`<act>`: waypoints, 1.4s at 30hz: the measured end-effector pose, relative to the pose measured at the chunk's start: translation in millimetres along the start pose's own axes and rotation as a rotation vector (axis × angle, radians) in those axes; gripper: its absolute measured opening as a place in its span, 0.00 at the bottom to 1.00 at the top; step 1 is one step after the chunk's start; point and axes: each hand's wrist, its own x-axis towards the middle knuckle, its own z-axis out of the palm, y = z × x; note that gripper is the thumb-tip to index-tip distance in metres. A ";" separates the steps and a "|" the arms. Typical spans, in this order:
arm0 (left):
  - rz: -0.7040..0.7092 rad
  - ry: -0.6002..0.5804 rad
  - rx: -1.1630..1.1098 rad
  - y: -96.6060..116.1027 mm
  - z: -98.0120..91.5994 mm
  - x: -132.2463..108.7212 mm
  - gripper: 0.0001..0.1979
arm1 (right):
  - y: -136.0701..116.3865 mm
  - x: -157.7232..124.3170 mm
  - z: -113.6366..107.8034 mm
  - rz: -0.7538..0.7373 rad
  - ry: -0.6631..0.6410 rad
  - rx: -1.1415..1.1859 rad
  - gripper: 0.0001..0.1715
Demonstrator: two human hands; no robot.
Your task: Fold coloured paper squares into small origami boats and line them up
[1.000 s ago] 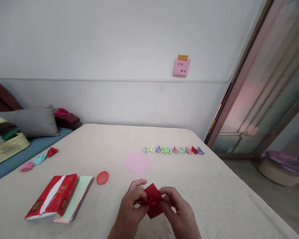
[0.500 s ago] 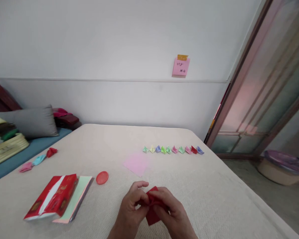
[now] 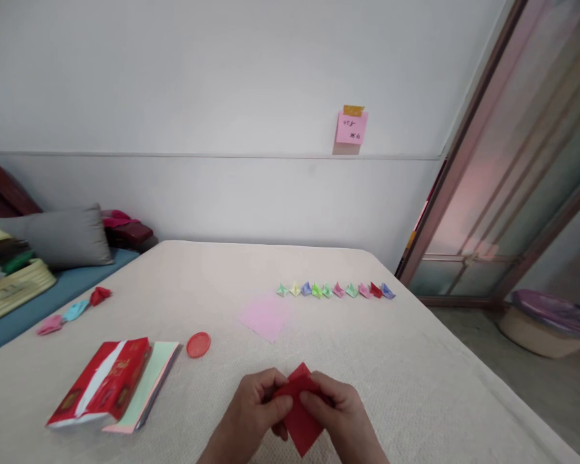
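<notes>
A folded piece of red paper, diamond-shaped from here, is held between both hands just above the table's near side. My left hand pinches its left edge, thumb on the front and fingers curled behind. On the right edge, my right hand grips it the same way, thumb pressed on the face. Beyond the hands a pink square sheet lies flat. Farther back, several small folded paper pieces in different colours stand in a row.
A red round lid lies left of the hands. Beside it are a red packet and a stack of coloured paper. Crumpled-looking pink, blue and red pieces lie at the table's left edge. A pink note hangs on the wall.
The red paper now shows a flatter, wider diamond face toward me. My left index finger, raised before, has curled in, and both thumbs now lie on the paper's front.
</notes>
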 end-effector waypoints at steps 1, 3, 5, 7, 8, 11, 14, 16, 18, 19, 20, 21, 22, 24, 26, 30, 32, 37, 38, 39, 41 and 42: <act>-0.018 0.009 -0.014 -0.2 0.9 0.3 0.05 | -1.8 -0.1 -0.6 0.052 -0.017 0.047 0.06; -0.021 0.059 -0.043 -0.3 2.3 0.7 0.06 | -3.8 0.3 -3.2 0.128 -0.028 0.097 0.05; -0.012 0.108 -0.090 -0.1 2.8 1.0 0.06 | -3.7 1.2 -6.9 0.167 -0.028 0.113 0.09; -0.004 0.143 -0.126 0.2 2.3 1.2 0.06 | -2.2 2.3 -10.4 0.184 -0.033 0.120 0.10; -0.001 0.150 -0.130 0.3 1.9 1.4 0.06 | -1.3 2.8 -11.6 0.185 -0.029 0.116 0.10; 0.012 0.135 -0.103 0.9 0.0 1.7 0.05 | 0.3 3.9 -12.7 0.184 0.020 0.084 0.08; 0.046 0.085 -0.089 1.0 -2.3 1.3 0.06 | -1.5 4.1 -11.6 0.169 0.067 0.071 0.08; 0.063 0.058 -0.080 0.6 -3.6 0.5 0.08 | -4.6 3.5 -11.1 0.153 0.086 0.063 0.08; 0.072 0.058 -0.071 0.1 -4.2 -0.6 0.10 | -8.2 2.4 -11.3 0.141 0.098 0.063 0.08; 0.075 0.070 -0.072 -0.1 -4.2 -1.2 0.10 | -9.8 1.8 -11.7 0.140 0.097 0.067 0.08; 0.078 0.081 -0.077 -0.2 -3.9 -1.7 0.10 | -11.1 1.1 -12.3 0.137 0.098 0.076 0.08; 0.081 0.092 -0.081 0.0 -3.6 -2.3 0.10 | -12.0 0.3 -12.9 0.134 0.098 0.089 0.08; 0.086 0.100 -0.083 0.2 -3.2 -2.7 0.10 | -12.6 -0.4 -13.6 0.132 0.100 0.101 0.08; 0.095 0.104 -0.084 0.6 -2.6 -3.4 0.09 | -12.8 -1.7 -15.2 0.125 0.112 0.113 0.08; 0.102 0.108 -0.080 0.9 -2.2 -3.8 0.10 | -12.3 -2.7 -16.6 0.108 0.116 0.106 0.08; 0.095 0.112 -0.073 0.7 -2.1 -4.3 0.12 | -11.6 -3.1 -18.5 0.081 0.094 0.059 0.10; 0.095 0.118 -0.057 1.1 -2.3 -4.5 0.12 | -12.2 -3.0 -18.8 0.096 0.086 0.046 0.11; 0.130 0.140 0.030 3.5 -3.7 -4.9 0.11 | -15.6 -2.6 -17.3 0.094 0.060 0.034 0.12; 0.137 0.148 0.049 3.6 -3.8 -4.6 0.10 | -16.0 -2.5 -16.6 0.090 0.054 0.034 0.12; 0.136 0.162 0.066 3.4 -3.6 -4.2 0.08 | -16.1 -2.5 -16.0 0.089 0.049 0.032 0.12; 0.113 0.198 0.080 1.6 -2.1 -3.1 0.04 | -15.6 -2.4 -15.1 0.090 0.040 0.017 0.11; 0.099 0.217 0.082 0.2 -0.9 -2.5 0.03 | -15.2 -2.5 -14.8 0.091 0.037 0.004 0.11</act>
